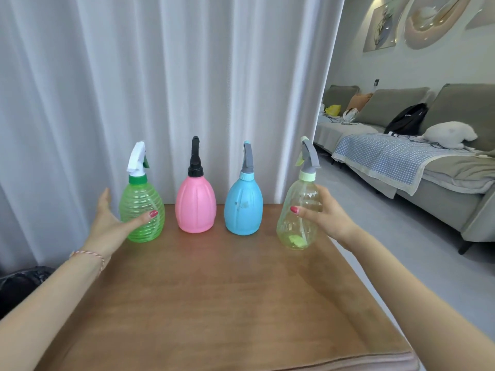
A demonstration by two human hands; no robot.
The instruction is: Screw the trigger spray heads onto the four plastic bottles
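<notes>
Four spray bottles stand in a row at the far edge of the wooden table (214,303), each with a trigger head on its neck. The ribbed green bottle (144,199) at the left carries a white head (136,156). To its right stand the pink bottle (195,207) with a black head (195,156) and the blue bottle (243,207) with a grey head (247,159). At the right, the pale yellow-green clear bottle (297,220) has a grey head (309,156). My left hand (112,223) cups the green bottle, thumb across its front. My right hand (329,212) grips the clear bottle's side.
A white curtain (160,76) hangs right behind the bottles. To the right, past the table's edge, lies grey floor and a grey sofa (428,156) with a blanket, a bag and cushions. A dark object (21,285) sits low at the left.
</notes>
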